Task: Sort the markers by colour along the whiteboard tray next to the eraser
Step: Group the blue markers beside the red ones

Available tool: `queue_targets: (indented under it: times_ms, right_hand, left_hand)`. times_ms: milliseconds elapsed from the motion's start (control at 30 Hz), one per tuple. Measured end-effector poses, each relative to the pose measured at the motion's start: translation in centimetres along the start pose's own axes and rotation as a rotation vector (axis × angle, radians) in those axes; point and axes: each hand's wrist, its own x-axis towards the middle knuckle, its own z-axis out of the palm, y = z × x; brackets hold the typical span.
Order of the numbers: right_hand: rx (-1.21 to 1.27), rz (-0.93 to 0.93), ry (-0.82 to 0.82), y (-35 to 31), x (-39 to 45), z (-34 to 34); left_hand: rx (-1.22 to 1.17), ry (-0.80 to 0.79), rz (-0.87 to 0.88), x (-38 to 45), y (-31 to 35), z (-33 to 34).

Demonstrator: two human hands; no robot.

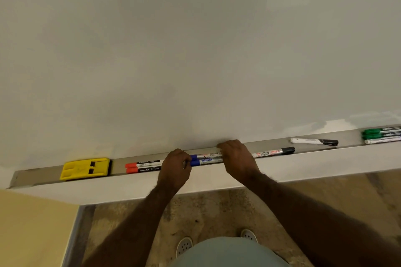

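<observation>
A metal whiteboard tray (351, 144) runs from lower left to upper right. At its left end sits a yellow eraser (85, 168), with two red-capped markers (142, 167) side by side just right of it. Two blue markers (206, 159) lie together in the middle. My left hand (176, 167) curls over their left ends and my right hand (237, 158) covers their right ends. Further right lie two black-capped markers (273, 152), (314, 141) apart from each other. Green markers (382, 134) are grouped at the far right.
The blank whiteboard (195, 50) fills the upper view. A white ledge (303, 169) runs under the tray. Below are a speckled floor (217, 212), my shoes, and a yellow wall (32, 227) at the lower left.
</observation>
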Motion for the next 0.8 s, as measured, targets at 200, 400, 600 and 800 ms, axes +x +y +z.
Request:
queue_targets:
  times_ms: [200, 400, 600, 800]
  right_hand:
    - [0.059, 0.296, 0.21, 3.0, -2.3, -2.0]
    - [0.151, 0.81, 0.29, 8.7, -4.6, -5.5]
    - [0.206, 1.114, 0.271, 15.8, -6.3, -9.8]
    - [0.19, 1.104, 0.044, 18.7, -6.0, -11.8]
  left_hand:
    - [-0.021, 0.004, 0.139, 1.5, 4.0, 1.4]
    - [-0.026, -0.043, 0.313, 3.6, 9.8, 4.3]
    - [-0.008, -0.135, 0.445, 5.2, 15.7, 7.1]
    - [0.118, -0.256, 0.485, 6.4, 20.4, 9.6]
